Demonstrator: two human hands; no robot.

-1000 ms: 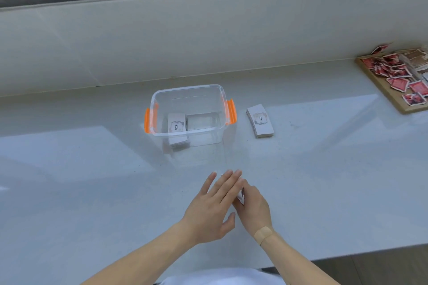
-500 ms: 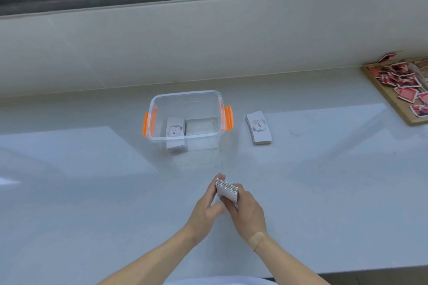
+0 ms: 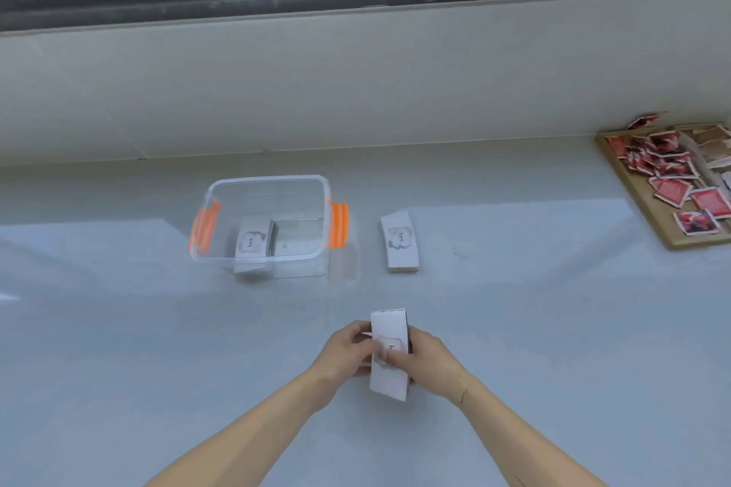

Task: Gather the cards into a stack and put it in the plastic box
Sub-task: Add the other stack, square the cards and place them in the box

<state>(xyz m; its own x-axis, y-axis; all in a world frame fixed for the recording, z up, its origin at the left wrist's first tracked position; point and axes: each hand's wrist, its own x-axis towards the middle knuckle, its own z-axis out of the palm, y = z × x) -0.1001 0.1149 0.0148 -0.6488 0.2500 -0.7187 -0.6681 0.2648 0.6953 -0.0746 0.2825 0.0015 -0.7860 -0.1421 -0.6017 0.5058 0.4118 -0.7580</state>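
Both hands, left hand (image 3: pixel 346 348) and right hand (image 3: pixel 429 358), are closed on a card stack (image 3: pixel 389 354), being squared; next it must be carried forward-left into the plastic box (image 3: pixel 265 223).

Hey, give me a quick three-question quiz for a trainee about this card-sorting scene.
1. True or false: the plastic box already holds a stack.
2. Where is the loose stack on the counter relative to the box?
A. left of it
B. right of it
C. behind it
3. Fill in: the held stack is gripped by ___ hands.

Key: 1 true; 2 B; 3 both, left hand and right hand.
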